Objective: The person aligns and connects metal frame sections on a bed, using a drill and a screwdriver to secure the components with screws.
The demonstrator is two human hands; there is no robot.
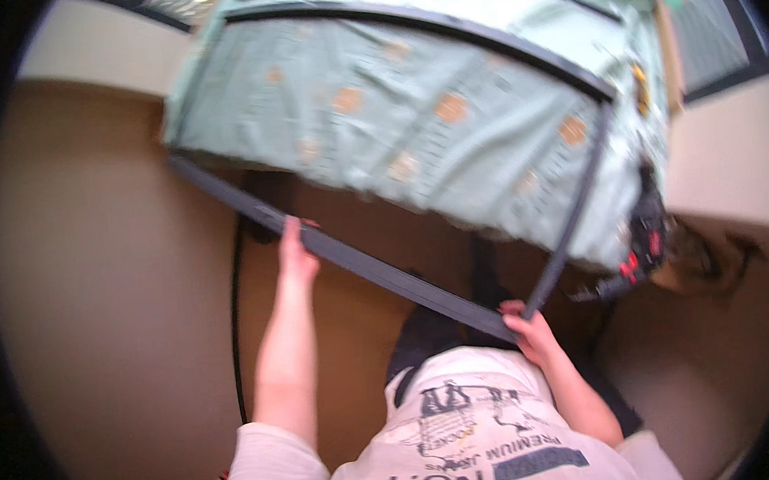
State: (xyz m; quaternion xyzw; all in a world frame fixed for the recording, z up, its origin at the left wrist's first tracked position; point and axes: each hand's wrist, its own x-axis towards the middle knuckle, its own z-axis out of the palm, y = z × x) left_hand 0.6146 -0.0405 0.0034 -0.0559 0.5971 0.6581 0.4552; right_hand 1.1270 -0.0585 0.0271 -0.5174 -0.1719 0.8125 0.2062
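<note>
A large dark grey rectangular frame [387,279] tilts in front of me, its far bar lying over a cloth-covered table. My left hand [298,245] is closed around the near bar, left of its middle. At the near right corner my right hand [528,326] grips the same frame, fingers wrapped about the bar. The pale green cloth [376,108], wrinkled and patterned with orange spots, shows through the frame's opening and hangs over the table's near edge.
A black and red power tool [642,240] hangs at the table's right side. Something yellow [640,88] lies near the right edge. Pale walls [111,239] stand to the left and right, with windows [710,22] beyond. A dark cord [237,337] runs down on the left.
</note>
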